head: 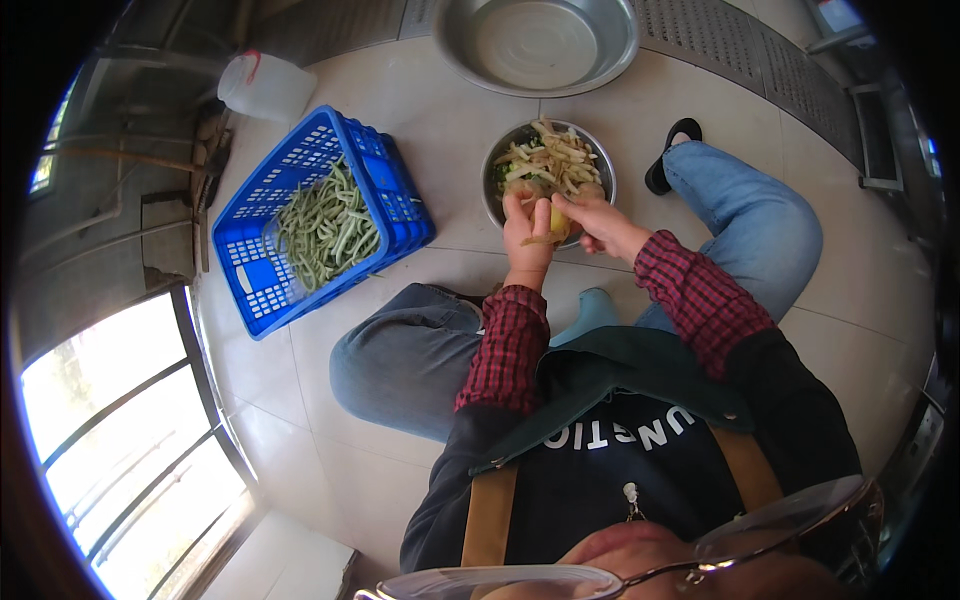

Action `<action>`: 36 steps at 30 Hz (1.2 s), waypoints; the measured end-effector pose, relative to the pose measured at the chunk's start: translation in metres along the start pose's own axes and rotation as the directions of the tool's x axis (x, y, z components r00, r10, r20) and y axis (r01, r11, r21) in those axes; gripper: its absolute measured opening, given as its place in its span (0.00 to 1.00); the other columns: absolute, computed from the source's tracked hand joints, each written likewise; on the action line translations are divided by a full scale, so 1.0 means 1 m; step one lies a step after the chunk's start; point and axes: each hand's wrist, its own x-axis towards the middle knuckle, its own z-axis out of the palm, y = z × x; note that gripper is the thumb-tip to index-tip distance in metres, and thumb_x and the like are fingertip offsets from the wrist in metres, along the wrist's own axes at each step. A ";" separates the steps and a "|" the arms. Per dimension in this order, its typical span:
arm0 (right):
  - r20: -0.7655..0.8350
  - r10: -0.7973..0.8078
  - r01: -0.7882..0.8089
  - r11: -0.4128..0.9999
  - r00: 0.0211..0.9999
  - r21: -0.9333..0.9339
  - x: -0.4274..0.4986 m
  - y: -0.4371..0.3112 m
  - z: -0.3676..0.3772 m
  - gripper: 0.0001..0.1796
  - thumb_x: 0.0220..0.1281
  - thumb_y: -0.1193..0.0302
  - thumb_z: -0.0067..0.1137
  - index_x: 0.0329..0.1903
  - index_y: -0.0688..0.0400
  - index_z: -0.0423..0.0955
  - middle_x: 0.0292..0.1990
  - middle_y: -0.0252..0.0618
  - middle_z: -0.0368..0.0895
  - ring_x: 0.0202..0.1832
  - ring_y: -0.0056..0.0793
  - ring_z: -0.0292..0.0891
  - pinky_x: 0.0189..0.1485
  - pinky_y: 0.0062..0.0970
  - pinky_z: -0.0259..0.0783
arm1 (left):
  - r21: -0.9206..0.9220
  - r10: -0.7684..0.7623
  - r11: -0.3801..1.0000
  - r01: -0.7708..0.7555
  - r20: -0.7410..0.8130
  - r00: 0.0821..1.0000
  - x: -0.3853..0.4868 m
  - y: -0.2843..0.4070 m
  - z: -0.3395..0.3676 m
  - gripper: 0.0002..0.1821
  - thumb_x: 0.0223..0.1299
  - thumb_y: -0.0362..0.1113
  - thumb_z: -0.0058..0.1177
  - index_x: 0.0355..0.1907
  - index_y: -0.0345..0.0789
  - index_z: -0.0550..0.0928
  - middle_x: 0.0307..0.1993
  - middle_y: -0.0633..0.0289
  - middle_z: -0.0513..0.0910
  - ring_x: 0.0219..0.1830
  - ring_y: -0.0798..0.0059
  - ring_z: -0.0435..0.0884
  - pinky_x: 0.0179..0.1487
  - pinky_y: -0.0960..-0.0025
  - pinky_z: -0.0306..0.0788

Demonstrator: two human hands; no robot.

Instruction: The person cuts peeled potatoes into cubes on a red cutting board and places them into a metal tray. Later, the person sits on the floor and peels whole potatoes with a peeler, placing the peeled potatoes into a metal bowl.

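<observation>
My left hand (527,238) holds a yellow peeled vegetable (558,222), probably a potato, over the near rim of a steel bowl (609,166). A thin strip of peel (541,240) hangs below it. Against its right side rests my right hand (602,226), thumb extended and fingers curled; whether a small tool sits in them is hidden. Long pale peelings (559,154) heap up in the bowl, with green bits (517,155) at the left. Two rounded brownish pieces, seemingly unpeeled potatoes, show partly behind my hands.
To the left a tilted-looking blue plastic crate (405,199) contains green beans (326,229). Beyond the bowl stands a wide metal basin (536,45), near a perforated metal floor grating (697,34). A white plastic jug (266,86) is behind the crate. My bent knees (772,202) flank the work.
</observation>
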 end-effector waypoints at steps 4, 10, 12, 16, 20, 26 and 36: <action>0.043 0.015 -0.026 0.964 0.999 0.263 -0.001 0.007 0.010 0.20 0.61 0.48 0.71 0.43 0.48 0.77 0.26 0.22 0.71 0.17 0.13 0.59 0.19 0.19 0.63 | -0.094 0.098 0.989 -0.112 -0.149 0.984 0.007 -0.004 0.011 0.24 0.76 0.52 0.46 0.58 0.33 0.70 0.47 0.47 0.84 0.51 0.51 0.82 0.56 0.57 0.74; 0.176 -0.070 -0.019 0.890 0.982 0.456 -0.003 0.009 0.014 0.19 0.65 0.49 0.68 0.46 0.47 0.77 0.26 0.20 0.70 0.19 0.12 0.60 0.20 0.18 0.61 | -0.891 -0.277 0.306 0.336 0.255 0.926 0.010 -0.030 0.020 0.29 0.79 0.60 0.39 0.59 0.33 0.73 0.53 0.59 0.81 0.56 0.66 0.80 0.61 0.61 0.73; 0.087 -0.126 0.093 0.945 0.988 0.315 -0.003 0.012 0.015 0.19 0.68 0.47 0.65 0.45 0.48 0.76 0.25 0.20 0.71 0.18 0.12 0.60 0.20 0.18 0.60 | -0.879 -0.300 0.299 0.371 0.282 0.911 0.013 -0.039 0.022 0.28 0.78 0.59 0.43 0.60 0.35 0.74 0.53 0.60 0.81 0.55 0.68 0.80 0.61 0.62 0.74; -0.105 -0.283 0.266 0.952 0.953 -0.154 -0.005 0.019 0.017 0.23 0.73 0.46 0.58 0.46 0.55 0.75 0.27 0.26 0.76 0.21 0.18 0.69 0.23 0.24 0.67 | -0.886 -0.340 0.290 0.361 0.257 0.905 0.021 -0.047 0.033 0.31 0.77 0.61 0.40 0.59 0.34 0.77 0.53 0.58 0.84 0.55 0.63 0.83 0.61 0.58 0.75; -0.097 -0.749 0.506 0.532 0.656 -0.679 -0.018 0.025 0.019 0.22 0.77 0.52 0.49 0.50 0.60 0.71 0.32 0.52 0.84 0.33 0.53 0.83 0.34 0.48 0.76 | -0.919 -0.343 0.277 0.279 0.177 0.922 0.025 -0.048 0.041 0.26 0.79 0.55 0.42 0.60 0.33 0.76 0.53 0.56 0.83 0.55 0.61 0.83 0.60 0.56 0.76; 0.060 -0.719 0.352 0.263 0.692 -0.899 -0.046 0.028 0.032 0.16 0.77 0.60 0.46 0.55 0.58 0.68 0.36 0.54 0.85 0.37 0.59 0.82 0.38 0.53 0.76 | -0.922 -0.453 0.192 0.337 0.221 0.863 0.026 -0.058 0.041 0.21 0.79 0.47 0.42 0.60 0.33 0.77 0.55 0.54 0.83 0.56 0.58 0.82 0.61 0.54 0.77; -0.099 -0.672 0.217 0.370 0.734 -0.903 -0.008 0.013 -0.006 0.16 0.76 0.61 0.47 0.55 0.59 0.72 0.34 0.58 0.84 0.37 0.62 0.81 0.40 0.55 0.75 | -0.874 -0.424 0.248 0.418 0.290 0.858 0.017 -0.040 0.026 0.19 0.67 0.42 0.56 0.57 0.38 0.76 0.50 0.57 0.83 0.48 0.59 0.85 0.44 0.50 0.83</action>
